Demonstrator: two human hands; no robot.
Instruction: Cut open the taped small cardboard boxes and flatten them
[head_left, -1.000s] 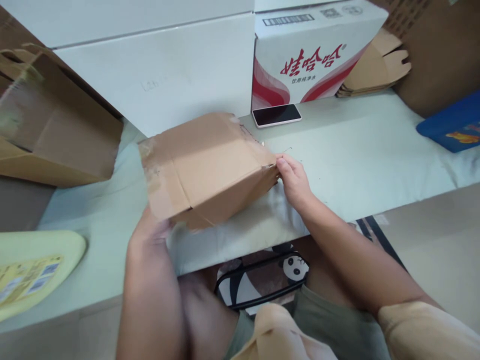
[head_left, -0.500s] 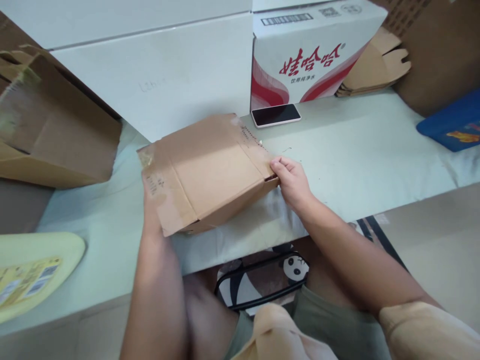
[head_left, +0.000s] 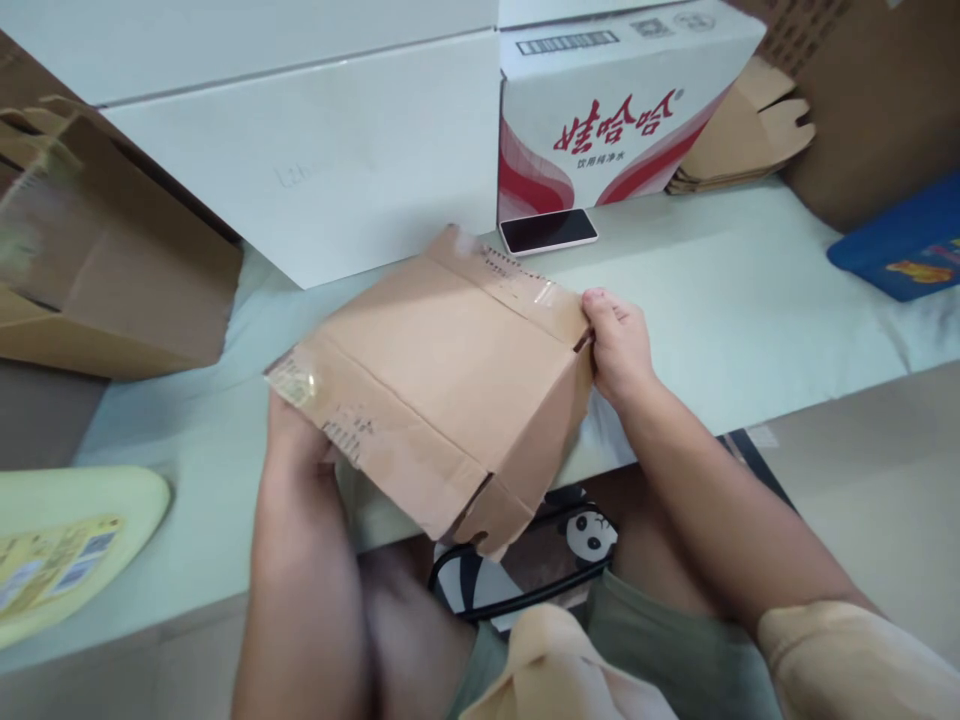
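A brown cardboard box (head_left: 450, 350), partly flattened, tilts over the front edge of the table, its flaps loose at both ends. Strips of clear tape and dark printed marks show on the end flaps. My right hand (head_left: 621, 345) grips the box's right corner, thumb on top and fingers closed around the flap. At the other end, my left hand (head_left: 296, 435) holds the box from below; its fingers are mostly hidden by the cardboard.
On the pale green cloth table (head_left: 697, 290) lies a phone (head_left: 549, 231), in front of a white-and-red carton (head_left: 615, 120). A large white box (head_left: 315, 160) stands behind. Brown boxes (head_left: 150, 240) and a yellow-green container (head_left: 75, 550) are left; folded cardboard (head_left: 739, 130) and a blue object (head_left: 900, 245) are right.
The box has turned and tipped, its near corner swinging down past the table edge and a side flap opening out. My right hand has moved right and slightly up with its corner.
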